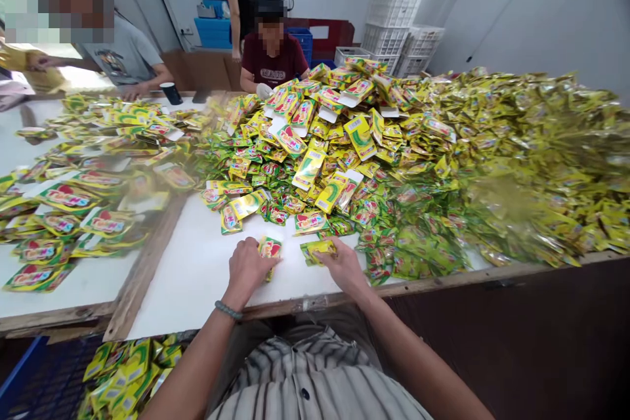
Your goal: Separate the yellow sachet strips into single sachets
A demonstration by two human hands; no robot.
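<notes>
My left hand point(246, 269) is closed around a small yellow-green printed box point(270, 248), its fingers on the left side and the thumb along the near end. A short gap to the right, my right hand point(347, 269) pinches a flat yellow-green sachet point(311, 252) between thumb and fingers. Both hands are low over the white tabletop point(189, 262), close to its front edge. Just beyond them, a printed box point(311, 222) lies at the foot of a large heap. Green sachets point(420, 252) spread out to the right of my right hand.
Heaped yellow sachets point(516, 118) fill the table's right side. Flat cartons point(63, 198) lie left of a wooden divider point(147, 262). Below stands a blue crate point(29, 374) with filled boxes. Co-workers point(273, 69) are across and at left; a dark cup point(171, 93) is near.
</notes>
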